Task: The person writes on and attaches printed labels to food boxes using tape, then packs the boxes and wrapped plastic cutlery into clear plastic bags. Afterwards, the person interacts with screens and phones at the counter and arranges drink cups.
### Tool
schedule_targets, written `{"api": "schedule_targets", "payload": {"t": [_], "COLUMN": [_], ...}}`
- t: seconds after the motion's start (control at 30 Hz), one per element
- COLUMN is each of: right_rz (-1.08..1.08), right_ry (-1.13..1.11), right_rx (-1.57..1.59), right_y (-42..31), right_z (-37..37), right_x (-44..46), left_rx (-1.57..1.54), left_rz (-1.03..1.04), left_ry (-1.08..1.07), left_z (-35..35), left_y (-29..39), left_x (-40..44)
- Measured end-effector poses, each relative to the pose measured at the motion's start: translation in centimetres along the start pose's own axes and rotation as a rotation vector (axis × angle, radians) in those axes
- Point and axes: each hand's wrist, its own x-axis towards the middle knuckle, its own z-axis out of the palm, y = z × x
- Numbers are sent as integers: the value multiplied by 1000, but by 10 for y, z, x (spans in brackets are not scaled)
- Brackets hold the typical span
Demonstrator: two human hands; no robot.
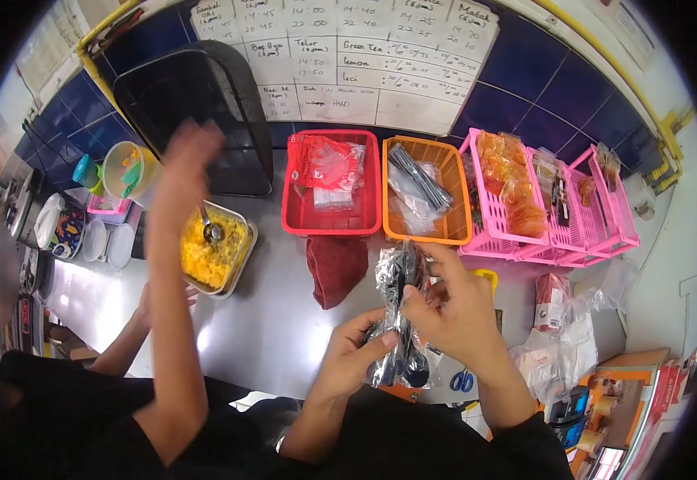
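Note:
In the head view, a bundle of black plastic spoons (415, 370) in clear crinkly wrapping is held upright between my two hands, just over the counter's front edge. My left hand (351, 352) pinches its lower left side, the thumb across the wrapping. Higher up on the right, my right hand (459, 316) grips the same bundle between thumb and fingers. Behind it lies a dark red cloth (337, 270). An orange basket (467, 210) with clear bags and dark wrapped sticks stands just beyond my right hand. Beside that is a red basket (291, 210) with plastic packets.
A co-worker's blurred hand (196, 148) is raised at left; their other hand is near a metal tray (246, 254) of yellow food with a spoon. Pink racks (484, 232) hold orange packets. Blue scissors (462, 380), plastic bags (552, 360) and a red-white pack (552, 302) lie right.

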Motion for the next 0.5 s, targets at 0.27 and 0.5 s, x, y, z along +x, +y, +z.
{"api": "schedule_targets", "payload": {"t": [0.27,0.5], "right_rz": [-356,-235], "right_ry": [58,-90], "right_rx": [-277,96], "right_y": [5,24], "right_z": [-60,-112], "right_x": [-24,-53], "left_rx": [53,-92], "left_rz": [55,24], "left_ry": [58,84], "left_z": [46,85], "left_y": [-25,-63], "left_x": [-25,-46]}}
